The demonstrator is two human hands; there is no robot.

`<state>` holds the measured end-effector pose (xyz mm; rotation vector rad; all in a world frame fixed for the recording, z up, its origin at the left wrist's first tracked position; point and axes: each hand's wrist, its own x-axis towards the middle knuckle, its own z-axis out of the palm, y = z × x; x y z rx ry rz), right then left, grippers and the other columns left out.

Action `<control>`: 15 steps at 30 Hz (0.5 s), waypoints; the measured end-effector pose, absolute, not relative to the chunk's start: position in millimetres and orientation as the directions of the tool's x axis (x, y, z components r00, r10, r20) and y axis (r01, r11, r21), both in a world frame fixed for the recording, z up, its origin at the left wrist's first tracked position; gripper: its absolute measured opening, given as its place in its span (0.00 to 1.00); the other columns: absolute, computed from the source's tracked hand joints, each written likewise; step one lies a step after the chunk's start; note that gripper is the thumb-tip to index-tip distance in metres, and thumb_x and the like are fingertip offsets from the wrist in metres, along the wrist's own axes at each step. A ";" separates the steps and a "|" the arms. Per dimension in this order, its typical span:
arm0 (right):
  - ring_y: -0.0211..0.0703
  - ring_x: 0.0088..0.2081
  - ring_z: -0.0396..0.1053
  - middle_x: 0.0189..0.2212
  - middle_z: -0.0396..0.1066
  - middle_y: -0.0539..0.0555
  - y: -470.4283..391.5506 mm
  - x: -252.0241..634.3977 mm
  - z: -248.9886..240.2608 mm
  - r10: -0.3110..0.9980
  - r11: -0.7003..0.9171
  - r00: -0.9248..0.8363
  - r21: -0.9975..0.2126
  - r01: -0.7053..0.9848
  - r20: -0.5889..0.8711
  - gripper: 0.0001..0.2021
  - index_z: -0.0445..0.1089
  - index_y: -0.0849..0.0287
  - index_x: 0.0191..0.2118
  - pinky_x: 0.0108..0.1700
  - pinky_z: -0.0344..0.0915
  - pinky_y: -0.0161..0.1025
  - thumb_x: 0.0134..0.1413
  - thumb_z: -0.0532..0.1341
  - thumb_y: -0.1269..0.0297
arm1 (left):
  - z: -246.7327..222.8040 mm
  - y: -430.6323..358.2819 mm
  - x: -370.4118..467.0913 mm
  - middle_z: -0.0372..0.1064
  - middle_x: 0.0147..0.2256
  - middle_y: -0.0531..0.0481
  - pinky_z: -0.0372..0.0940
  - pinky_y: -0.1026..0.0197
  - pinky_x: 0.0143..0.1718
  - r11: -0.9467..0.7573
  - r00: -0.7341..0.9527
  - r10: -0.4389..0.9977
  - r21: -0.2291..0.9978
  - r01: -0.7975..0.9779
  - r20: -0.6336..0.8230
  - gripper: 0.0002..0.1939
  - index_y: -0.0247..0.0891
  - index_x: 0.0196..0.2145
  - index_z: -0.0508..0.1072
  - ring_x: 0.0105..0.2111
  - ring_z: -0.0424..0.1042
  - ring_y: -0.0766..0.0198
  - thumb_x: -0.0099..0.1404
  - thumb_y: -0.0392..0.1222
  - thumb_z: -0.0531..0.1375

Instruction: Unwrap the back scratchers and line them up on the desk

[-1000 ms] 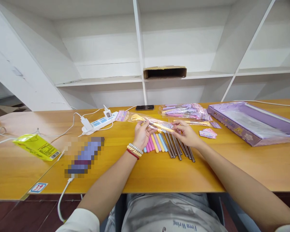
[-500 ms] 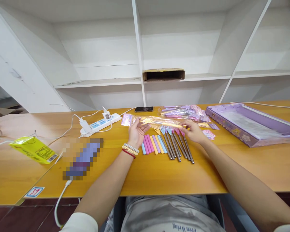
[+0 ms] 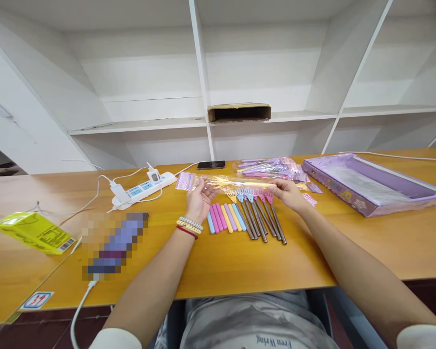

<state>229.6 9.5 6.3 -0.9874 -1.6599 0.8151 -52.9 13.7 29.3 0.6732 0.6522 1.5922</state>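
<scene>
I grip one clear packet (image 3: 236, 182) — left hand (image 3: 199, 201) near its label (image 3: 184, 181), right hand (image 3: 288, 194) pinching the opposite end, the two well apart — beyond coloured handles (image 3: 226, 218) and metal rods (image 3: 259, 223).

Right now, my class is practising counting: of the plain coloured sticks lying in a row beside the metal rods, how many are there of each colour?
Pink sticks: 3
Blue sticks: 2
Yellow sticks: 2
Purple stick: 1
Total: 8
</scene>
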 end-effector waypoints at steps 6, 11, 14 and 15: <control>0.29 0.15 0.54 0.19 0.64 0.48 22.3 250.2 1.5 0.964 0.268 0.086 -0.920 -0.286 0.253 0.16 0.62 0.59 0.25 0.14 0.45 0.29 0.43 0.63 0.52 | 31.7 29.6 -77.5 0.72 0.26 0.51 0.68 0.62 0.30 -0.180 -0.211 0.977 0.685 -0.706 0.040 0.04 0.37 0.30 0.67 0.26 0.73 0.66 0.61 0.38 0.55; 0.29 0.12 0.50 0.13 0.59 0.45 25.9 260.6 9.4 0.983 0.141 0.177 -0.807 -0.574 0.046 0.13 0.55 0.58 0.23 0.11 0.44 0.27 0.45 0.59 0.57 | 31.3 36.1 -95.0 0.66 0.18 0.56 0.61 0.69 0.21 -0.168 -0.227 0.974 0.673 -0.720 0.000 0.05 0.37 0.28 0.68 0.17 0.66 0.72 0.60 0.38 0.56; 0.28 0.11 0.49 0.12 0.57 0.45 24.9 260.8 12.3 0.984 0.120 0.175 -0.774 -0.622 0.011 0.11 0.54 0.58 0.22 0.10 0.43 0.26 0.47 0.57 0.61 | 29.9 36.2 -94.8 0.64 0.16 0.58 0.58 0.70 0.17 -0.121 -0.168 0.986 0.691 -0.712 0.000 0.01 0.38 0.28 0.69 0.14 0.63 0.73 0.57 0.37 0.59; 0.28 0.11 0.50 0.12 0.58 0.45 23.9 260.0 12.9 0.985 0.115 0.172 -0.769 -0.629 0.007 0.10 0.55 0.58 0.23 0.10 0.43 0.26 0.47 0.56 0.61 | 29.5 35.8 -93.4 0.64 0.16 0.57 0.57 0.70 0.16 -0.104 -0.147 0.989 0.693 -0.713 -0.002 0.01 0.38 0.28 0.69 0.14 0.63 0.73 0.56 0.36 0.59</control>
